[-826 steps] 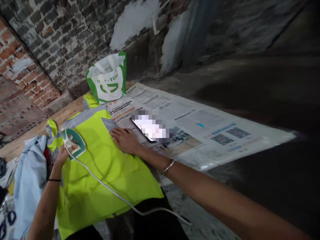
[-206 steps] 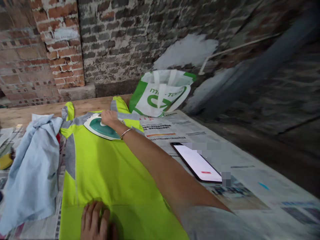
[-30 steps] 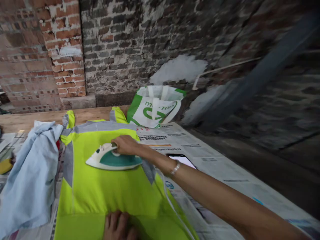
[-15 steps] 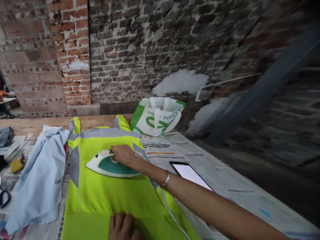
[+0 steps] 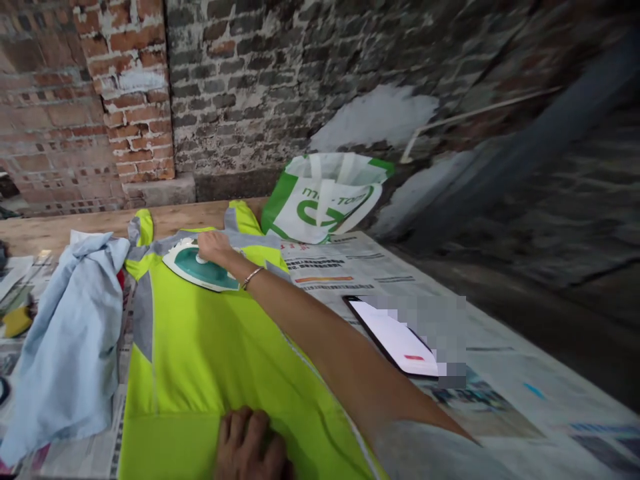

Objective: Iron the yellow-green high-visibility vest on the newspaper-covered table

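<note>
A neon-yellow shirt (image 5: 200, 340) with grey panels lies spread on the newspaper-covered table, its collar end away from me. My right hand (image 5: 215, 247) is closed round the handle of a white and green clothes iron (image 5: 193, 263). The iron's soleplate rests on the upper part of the shirt, by the grey band, its tip pointing left. Close to me, my left hand (image 5: 253, 443) is on the lower part of the shirt, fingers curled against the fabric; its fingertips are partly hidden. The iron's cord (image 5: 353, 427) runs along the shirt's right side beneath my right arm.
A light blue cloth garment (image 5: 75, 347) lies left of the shirt, beside a yellow object (image 5: 17, 322). On the right, a phone (image 5: 395, 340) with a lit screen rests on newspaper (image 5: 500, 373). A white-and-green bag (image 5: 320, 200) stands at the back, near the brick wall (image 5: 250, 87).
My right hand has slid the iron up the shirt and slightly left, toward the grey band. My left hand stays at nearly the same place. The view has tilted down a little.
</note>
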Demonstrator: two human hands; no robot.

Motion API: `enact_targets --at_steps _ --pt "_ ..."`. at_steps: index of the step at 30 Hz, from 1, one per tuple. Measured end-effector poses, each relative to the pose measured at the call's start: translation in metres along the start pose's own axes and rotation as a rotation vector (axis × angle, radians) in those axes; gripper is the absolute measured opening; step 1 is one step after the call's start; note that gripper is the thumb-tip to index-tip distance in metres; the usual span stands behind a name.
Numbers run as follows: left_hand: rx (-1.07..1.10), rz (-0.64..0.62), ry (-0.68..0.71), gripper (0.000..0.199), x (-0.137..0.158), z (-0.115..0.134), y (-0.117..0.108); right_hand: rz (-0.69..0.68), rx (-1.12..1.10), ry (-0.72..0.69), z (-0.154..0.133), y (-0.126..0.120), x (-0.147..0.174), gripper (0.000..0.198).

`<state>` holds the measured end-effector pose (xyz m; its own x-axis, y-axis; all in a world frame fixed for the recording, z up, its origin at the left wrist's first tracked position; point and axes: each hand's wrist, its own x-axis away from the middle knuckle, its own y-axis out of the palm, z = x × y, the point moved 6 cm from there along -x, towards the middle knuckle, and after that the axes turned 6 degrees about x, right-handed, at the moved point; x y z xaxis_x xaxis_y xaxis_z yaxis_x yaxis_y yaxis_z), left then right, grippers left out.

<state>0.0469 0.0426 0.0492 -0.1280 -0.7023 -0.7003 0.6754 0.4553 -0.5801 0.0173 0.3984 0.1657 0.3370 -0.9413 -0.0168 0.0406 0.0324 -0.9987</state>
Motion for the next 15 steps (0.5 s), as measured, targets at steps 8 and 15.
enact_targets --at_steps 8,15 --pt "-0.012 -0.081 0.076 0.019 -0.006 0.001 -0.02 -0.08 0.044 -0.075 0.023 0.003 0.136 0.034" --pt "-0.138 0.112 0.239 0.015 0.024 -0.021 -0.039 -0.137 -0.01 -0.259 0.006 0.001 0.234 0.028"
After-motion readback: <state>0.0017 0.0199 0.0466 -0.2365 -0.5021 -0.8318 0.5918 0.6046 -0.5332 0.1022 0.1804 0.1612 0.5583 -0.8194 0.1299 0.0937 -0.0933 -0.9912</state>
